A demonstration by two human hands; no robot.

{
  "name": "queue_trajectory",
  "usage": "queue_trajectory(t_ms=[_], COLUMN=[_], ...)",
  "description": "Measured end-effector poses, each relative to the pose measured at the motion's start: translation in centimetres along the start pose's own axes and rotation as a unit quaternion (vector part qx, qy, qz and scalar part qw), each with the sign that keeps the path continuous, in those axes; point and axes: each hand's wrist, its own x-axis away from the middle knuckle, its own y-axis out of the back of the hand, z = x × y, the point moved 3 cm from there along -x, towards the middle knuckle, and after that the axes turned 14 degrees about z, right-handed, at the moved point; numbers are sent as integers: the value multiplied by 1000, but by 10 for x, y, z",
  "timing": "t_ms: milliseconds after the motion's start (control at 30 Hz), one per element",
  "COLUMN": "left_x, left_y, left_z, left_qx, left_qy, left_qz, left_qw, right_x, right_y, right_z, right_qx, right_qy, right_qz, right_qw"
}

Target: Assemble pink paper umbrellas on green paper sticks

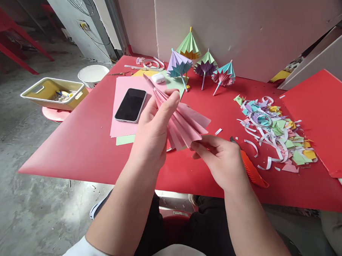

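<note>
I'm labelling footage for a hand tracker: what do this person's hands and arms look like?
The left hand and right hand wear no gloves, and no rings or watch show. Both forearms are bare; a white sleeve shows on the left arm.

left hand (156, 129) partly behind pink paper (186, 125)

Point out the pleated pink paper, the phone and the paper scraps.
Pleated pink paper (185, 123), head view: middle of its folds.
Phone (130, 105), head view: middle of its dark screen.
Paper scraps (278, 127), head view: middle of the pile.
</note>
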Motion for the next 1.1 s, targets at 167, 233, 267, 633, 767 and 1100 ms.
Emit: queue_trajectory(t_ms=[167, 233, 267, 633, 767, 1100], left_x=[-6, -9, -10, -19, -18, -17], left_y=[-3, -3, -2, 19, 18, 14], left_z=[10, 17, 20, 38, 38, 38], left_qx=[92, 97, 97, 145, 164, 163], left_qy=[8, 15, 15, 9, -6, -8], left_qz=[9, 30, 42, -56, -69, -79], left_qw=[996, 995, 994, 988, 984, 984], right_x=[-5, -6, -7, 11, 7, 3], right_y=[3, 2, 2, 3, -12, -13], right_z=[-14, -19, -21, 11, 7, 9], right_qx=[-92, -106, -107, 421, 475, 420], right_qy=[-33, -36, -40, 159, 149, 191], right_qz=[49, 69, 77, -37, -74, -166], right_qw=[994, 991, 990, 892, 864, 871])
